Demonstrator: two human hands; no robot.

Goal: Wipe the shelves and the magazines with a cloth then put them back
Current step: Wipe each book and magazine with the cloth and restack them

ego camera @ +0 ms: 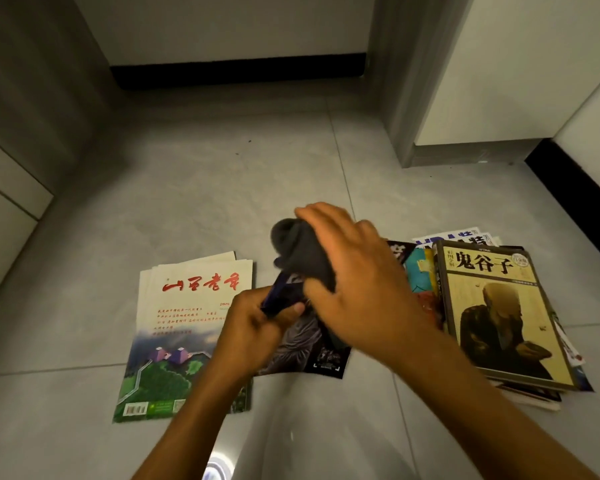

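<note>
A home interior: grey tiled floor (194, 188), white cabinets (520, 64) (dark plinths), magazines (187, 334) on the floor.

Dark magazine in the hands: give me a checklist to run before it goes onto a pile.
1. Left hand grips the dark glossy magazine at its upper edge: ok.
2. Right hand holds the dark grey cloth against that magazine: ok.
3. Whole cover wiped: cannot tell.
4. White and green magazine stack on the left lies flat on the grey tiled floor: ok.
5. Right pile under the yellow-covered book is squared up: not ok, edges fan out.
</note>
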